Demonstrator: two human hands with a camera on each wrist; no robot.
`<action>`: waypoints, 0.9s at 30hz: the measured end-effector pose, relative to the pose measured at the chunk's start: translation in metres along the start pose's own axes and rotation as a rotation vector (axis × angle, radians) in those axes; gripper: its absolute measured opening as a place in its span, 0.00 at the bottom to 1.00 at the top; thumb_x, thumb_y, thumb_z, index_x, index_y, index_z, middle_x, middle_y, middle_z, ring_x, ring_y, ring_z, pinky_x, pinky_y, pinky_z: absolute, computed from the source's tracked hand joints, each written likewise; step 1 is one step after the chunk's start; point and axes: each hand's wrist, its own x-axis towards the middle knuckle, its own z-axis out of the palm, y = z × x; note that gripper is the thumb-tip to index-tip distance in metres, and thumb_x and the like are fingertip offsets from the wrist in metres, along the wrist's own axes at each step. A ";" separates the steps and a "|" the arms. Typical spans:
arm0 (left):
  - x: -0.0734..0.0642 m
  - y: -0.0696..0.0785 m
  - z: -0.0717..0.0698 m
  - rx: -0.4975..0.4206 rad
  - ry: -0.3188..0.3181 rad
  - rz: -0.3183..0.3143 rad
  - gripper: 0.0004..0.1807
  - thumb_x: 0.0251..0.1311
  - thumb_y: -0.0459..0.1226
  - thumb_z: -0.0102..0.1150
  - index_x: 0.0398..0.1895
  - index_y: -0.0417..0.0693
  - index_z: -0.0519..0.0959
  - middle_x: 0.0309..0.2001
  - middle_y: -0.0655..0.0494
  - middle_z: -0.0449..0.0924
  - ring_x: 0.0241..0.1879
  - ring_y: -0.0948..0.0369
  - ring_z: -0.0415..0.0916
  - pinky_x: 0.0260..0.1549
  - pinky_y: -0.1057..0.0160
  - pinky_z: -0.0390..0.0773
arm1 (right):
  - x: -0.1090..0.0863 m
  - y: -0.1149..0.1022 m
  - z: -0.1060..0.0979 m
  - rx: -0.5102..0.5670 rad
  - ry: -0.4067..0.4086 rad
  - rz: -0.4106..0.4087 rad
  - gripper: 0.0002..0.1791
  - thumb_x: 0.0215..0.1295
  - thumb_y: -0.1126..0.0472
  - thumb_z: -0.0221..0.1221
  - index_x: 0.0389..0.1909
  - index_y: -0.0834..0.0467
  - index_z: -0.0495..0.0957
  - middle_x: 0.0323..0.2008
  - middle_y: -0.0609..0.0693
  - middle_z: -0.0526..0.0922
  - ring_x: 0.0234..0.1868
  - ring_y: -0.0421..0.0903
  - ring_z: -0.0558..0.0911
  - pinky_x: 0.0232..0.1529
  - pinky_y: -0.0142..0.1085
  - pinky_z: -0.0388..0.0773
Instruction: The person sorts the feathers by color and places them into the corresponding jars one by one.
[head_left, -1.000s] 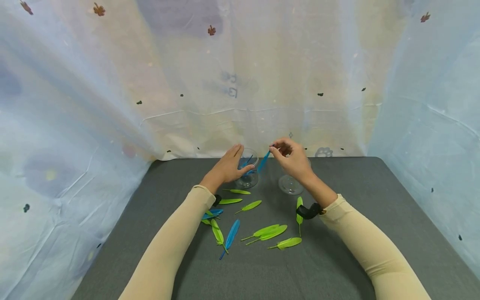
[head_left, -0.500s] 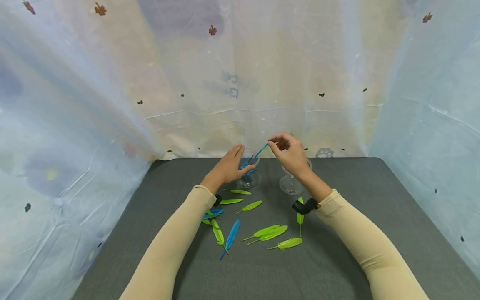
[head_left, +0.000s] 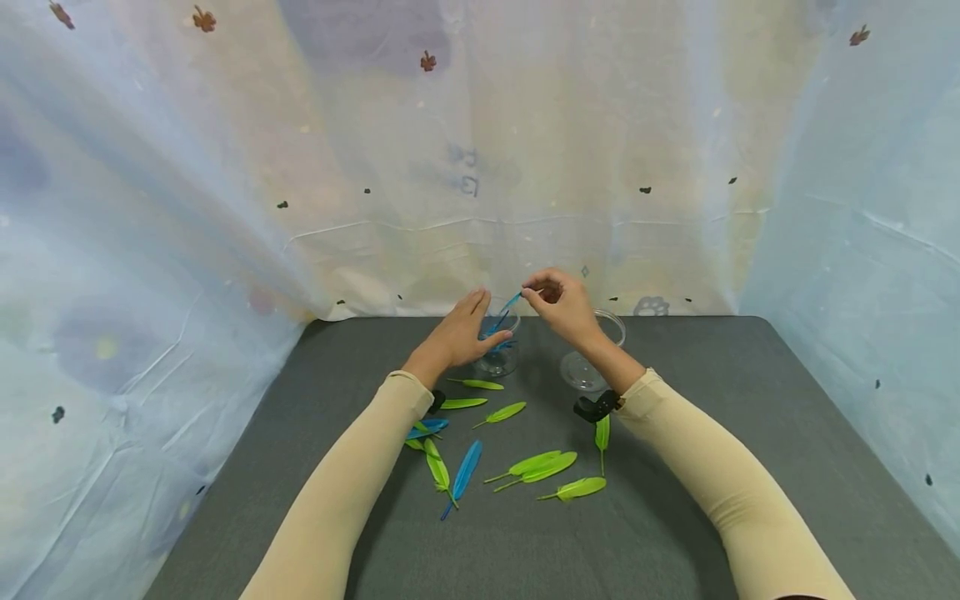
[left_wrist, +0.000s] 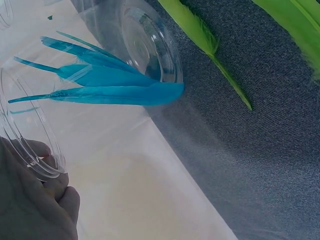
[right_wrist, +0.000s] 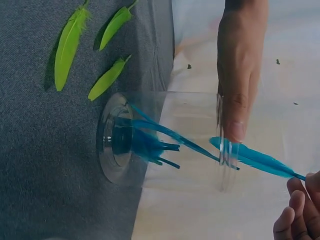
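Several blue feathers stand inside a clear plastic jar, quills up, some jutting toward the rim. At the jar's upper left side is my left hand, its thumb in front and its fingers behind, steadying the rim. Over the jar's opening, my right hand pinches another blue feather by its quill tip. That feather slants down, its vane end at the rim in the right wrist view. Part of the jar is hidden by my left hand in the head view.
A second clear jar stands to the right, partly behind my right forearm. Several green feathers lie scattered on the grey cloth-covered table. A loose blue feather lies at front left. A patterned curtain closes the back.
My right hand has moved left toward the jar, bringing the pinched blue feather from beside it to over its opening. My left hand stays at the jar.
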 end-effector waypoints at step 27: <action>0.000 -0.001 0.000 -0.003 0.014 0.026 0.55 0.78 0.68 0.47 0.89 0.42 0.41 0.88 0.44 0.38 0.87 0.49 0.36 0.84 0.47 0.45 | 0.014 0.024 0.028 -0.056 -0.112 0.108 0.10 0.77 0.63 0.67 0.51 0.64 0.87 0.47 0.60 0.90 0.45 0.56 0.87 0.48 0.49 0.85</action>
